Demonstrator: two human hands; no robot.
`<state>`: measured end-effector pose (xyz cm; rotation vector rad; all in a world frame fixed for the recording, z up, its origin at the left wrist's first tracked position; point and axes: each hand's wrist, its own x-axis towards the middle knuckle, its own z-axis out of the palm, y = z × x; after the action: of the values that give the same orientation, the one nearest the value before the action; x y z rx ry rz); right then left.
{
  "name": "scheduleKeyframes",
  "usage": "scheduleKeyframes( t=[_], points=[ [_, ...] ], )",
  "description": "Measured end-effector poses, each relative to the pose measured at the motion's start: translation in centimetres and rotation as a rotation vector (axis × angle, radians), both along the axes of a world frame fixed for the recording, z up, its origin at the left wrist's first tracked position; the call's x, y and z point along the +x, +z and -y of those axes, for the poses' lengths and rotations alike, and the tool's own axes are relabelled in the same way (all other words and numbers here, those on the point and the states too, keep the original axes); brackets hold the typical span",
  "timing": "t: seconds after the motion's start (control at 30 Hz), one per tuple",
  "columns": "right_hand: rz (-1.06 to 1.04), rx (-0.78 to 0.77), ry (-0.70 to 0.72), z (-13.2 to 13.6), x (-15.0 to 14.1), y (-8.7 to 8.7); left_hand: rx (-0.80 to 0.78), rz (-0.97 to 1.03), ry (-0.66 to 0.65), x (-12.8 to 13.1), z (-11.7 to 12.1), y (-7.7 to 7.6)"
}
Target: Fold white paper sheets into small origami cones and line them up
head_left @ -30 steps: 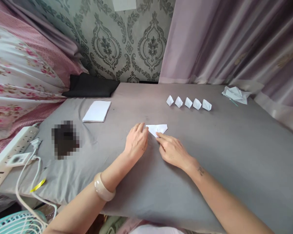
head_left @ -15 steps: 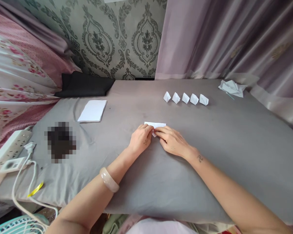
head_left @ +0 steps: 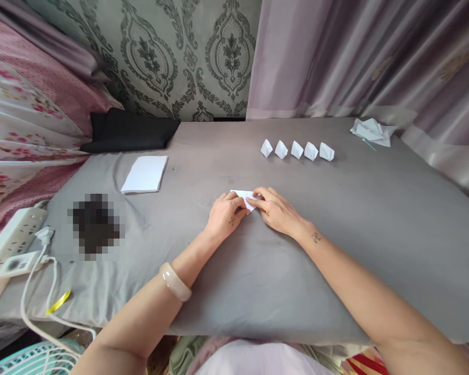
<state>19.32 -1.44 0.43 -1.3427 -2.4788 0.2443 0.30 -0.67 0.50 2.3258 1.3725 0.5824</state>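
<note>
A small folded white paper (head_left: 250, 197) lies on the grey cloth between my hands, its straight edge at the far side. My left hand (head_left: 225, 212) has its fingers bent over the paper's left part, with thumb and fingertips closed at the near tip. From the right, my right hand (head_left: 275, 208) grips the right corner with thumb and fingers. Both hands partly cover the sheet. Beyond them stand several folded white paper shapes in a row, the leftmost paper shape (head_left: 266, 148) and the rightmost paper shape (head_left: 326, 151) among them.
A stack of white paper (head_left: 144, 174) lies at the left, with a black folded cloth (head_left: 131, 133) behind. A power strip (head_left: 17, 234) with white cables runs along the left edge, near a yellow strip (head_left: 58, 302). Crumpled white paper (head_left: 372, 130) sits at the far right.
Both hands first came together over the paper's middle. Now my right hand has shifted to the right corner, while my left fingers press at the near tip. The view has tilted slightly downward.
</note>
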Motion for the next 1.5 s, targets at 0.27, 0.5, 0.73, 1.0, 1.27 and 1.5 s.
scheduleKeyframes(
  t=[0.27, 0.5, 0.73, 1.0, 1.27, 1.5],
  points=[
    [-0.371, -0.131, -0.251, -2.5, -0.1, -0.1, -0.017, -0.083, -0.137, -0.1, -1.9, 1.0],
    [-0.344, -0.167, -0.324, -2.4, 0.3, -0.7, 0.049, -0.050, 0.028, 0.2, -2.0, -0.4],
    [-0.351, -0.167, -0.281, -1.6, 0.6, -0.6, -0.041, -0.073, 0.089, -0.3, -2.2, -0.5],
    [-0.383, -0.152, -0.268, -1.6, 0.7, -0.8, -0.047, -0.065, 0.097, -0.4, -2.3, -0.5],
    [-0.418, -0.146, -0.242, -1.6, 0.8, -1.0, -0.047, -0.057, 0.090, -0.5, -2.2, -0.5],
    [-0.452, -0.134, -0.211, -1.8, 0.7, -1.0, -0.039, -0.019, 0.062, -0.6, -2.5, -0.5]
  ],
)
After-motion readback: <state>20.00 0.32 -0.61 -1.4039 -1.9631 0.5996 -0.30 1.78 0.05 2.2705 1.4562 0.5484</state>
